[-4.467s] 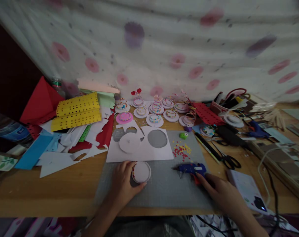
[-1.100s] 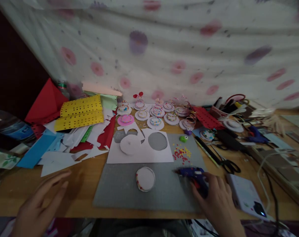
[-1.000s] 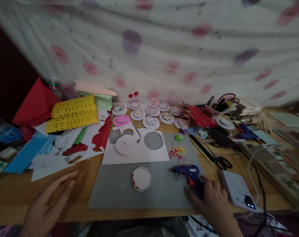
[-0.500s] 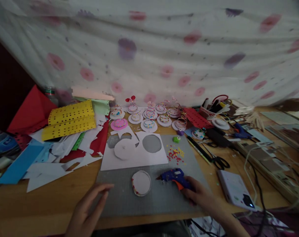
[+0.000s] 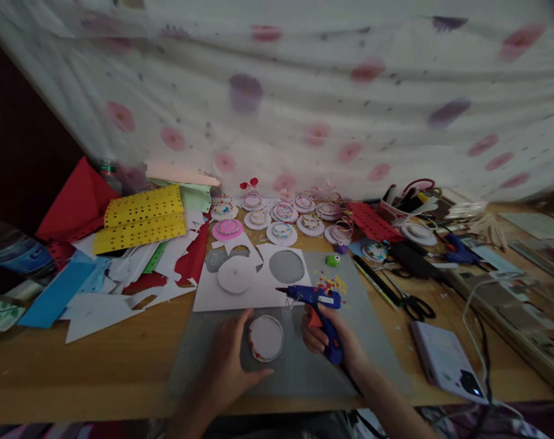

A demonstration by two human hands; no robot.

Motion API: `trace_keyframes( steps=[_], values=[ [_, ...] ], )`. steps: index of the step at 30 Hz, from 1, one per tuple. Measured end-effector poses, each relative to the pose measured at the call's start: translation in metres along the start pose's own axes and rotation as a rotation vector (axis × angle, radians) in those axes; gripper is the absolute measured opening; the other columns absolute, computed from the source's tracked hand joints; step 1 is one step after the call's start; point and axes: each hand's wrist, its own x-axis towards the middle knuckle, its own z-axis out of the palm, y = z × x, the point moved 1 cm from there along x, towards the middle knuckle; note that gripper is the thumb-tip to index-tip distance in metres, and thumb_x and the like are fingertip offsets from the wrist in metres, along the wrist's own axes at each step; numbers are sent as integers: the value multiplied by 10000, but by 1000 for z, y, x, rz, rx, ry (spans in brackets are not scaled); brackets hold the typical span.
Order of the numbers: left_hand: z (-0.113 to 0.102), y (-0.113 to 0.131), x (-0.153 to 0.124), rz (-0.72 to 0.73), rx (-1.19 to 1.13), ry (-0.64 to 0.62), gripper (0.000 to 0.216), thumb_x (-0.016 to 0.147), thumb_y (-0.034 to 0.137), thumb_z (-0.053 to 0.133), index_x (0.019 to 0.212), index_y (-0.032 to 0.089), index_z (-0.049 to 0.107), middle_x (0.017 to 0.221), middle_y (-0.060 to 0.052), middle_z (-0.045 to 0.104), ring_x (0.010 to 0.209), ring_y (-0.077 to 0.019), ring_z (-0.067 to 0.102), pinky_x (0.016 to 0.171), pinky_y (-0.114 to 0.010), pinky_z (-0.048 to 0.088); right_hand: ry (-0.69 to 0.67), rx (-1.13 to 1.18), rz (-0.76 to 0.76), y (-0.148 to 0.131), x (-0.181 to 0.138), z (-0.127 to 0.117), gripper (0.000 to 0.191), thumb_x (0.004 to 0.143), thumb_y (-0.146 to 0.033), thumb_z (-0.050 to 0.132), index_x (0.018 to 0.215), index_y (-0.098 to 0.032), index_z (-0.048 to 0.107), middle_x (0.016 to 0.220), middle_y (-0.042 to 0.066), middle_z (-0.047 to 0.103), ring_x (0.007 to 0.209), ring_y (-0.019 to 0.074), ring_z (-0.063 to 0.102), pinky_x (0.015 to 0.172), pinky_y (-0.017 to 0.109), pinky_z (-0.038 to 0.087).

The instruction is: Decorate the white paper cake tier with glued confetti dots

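A small round white paper disc (image 5: 266, 337) with coloured dots on its rim lies on the grey cutting mat (image 5: 304, 366). My left hand (image 5: 226, 363) rests on the mat beside it, thumb and fingers curved around its left and lower edge. My right hand (image 5: 334, 338) grips the handle of a blue glue gun (image 5: 314, 303), held upright above the mat just right of the disc, its nozzle pointing left. A white sheet with round cut-outs (image 5: 254, 277) lies behind the disc.
Several decorated paper rounds (image 5: 281, 216) stand in a row at the back. Coloured paper scraps and a yellow punched sheet (image 5: 142, 218) pile up at left. Scissors (image 5: 414, 305), pens, a white box (image 5: 444, 360) and cables lie at right. Small coloured dots (image 5: 332, 283) lie on the mat.
My left hand came back from the left table edge to the disc. My right hand picked the glue gun up off the mat and brought it left, close to the disc.
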Motion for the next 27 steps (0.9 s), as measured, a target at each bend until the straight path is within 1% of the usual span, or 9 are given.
trace_keyframes(
  steps=[3, 7, 10, 13, 18, 24, 27],
  values=[
    [8, 0, 5, 38, 66, 35, 867, 644, 144, 763, 1366, 238, 291, 1223, -132, 544, 1106, -313, 537, 926, -506, 451, 10, -5, -46, 5, 16, 2, 362, 864, -513, 518, 743, -185, 610, 417, -72, 366, 384, 93, 320, 431, 233, 302],
    [5, -6, 12, 76, 128, 113, 756, 689, 163, 724, 1335, 210, 333, 1196, -136, 561, 1084, -310, 549, 911, -493, 452, 50, -7, -97, 10, 30, 2, 368, 845, -525, 545, 767, -178, 636, 610, -2, 546, 534, 126, 478, 529, 253, 387],
    [0, -12, 13, 94, 153, 110, 736, 701, 210, 737, 1320, 204, 340, 1192, -139, 563, 1084, -310, 547, 908, -492, 453, 86, -12, -121, 14, 34, -1, 371, 840, -521, 560, 803, -166, 663, 717, 31, 606, 603, 143, 512, 589, 270, 419],
    [-1, -13, 12, 121, 183, 85, 721, 711, 254, 740, 1314, 203, 348, 1201, -144, 563, 1096, -317, 540, 918, -511, 442, 115, -20, -131, 16, 36, -4, 382, 838, -521, 566, 768, -160, 667, 710, 32, 598, 618, 145, 508, 616, 270, 423],
    [-2, -9, 11, 134, 187, 67, 727, 698, 274, 745, 1317, 216, 368, 1203, -133, 575, 1093, -315, 550, 919, -493, 443, 125, -18, -115, 15, 39, -6, 400, 798, -550, 593, 685, -169, 636, 677, 15, 561, 609, 137, 488, 607, 257, 405],
    [-4, -8, 12, 123, 190, 54, 725, 693, 265, 743, 1311, 215, 368, 1210, -130, 575, 1100, -313, 553, 920, -484, 450, 92, 1, -92, 8, 40, 2, 391, 774, -548, 609, 673, -170, 620, 656, 20, 561, 590, 136, 468, 592, 256, 389],
    [-3, -9, 11, 119, 196, 56, 732, 698, 263, 745, 1312, 215, 351, 1215, -140, 564, 1105, -317, 548, 921, -490, 452, 65, 16, -69, 5, 40, 4, 410, 768, -565, 596, 645, -174, 604, 600, 6, 508, 534, 127, 413, 546, 256, 356]
  ],
)
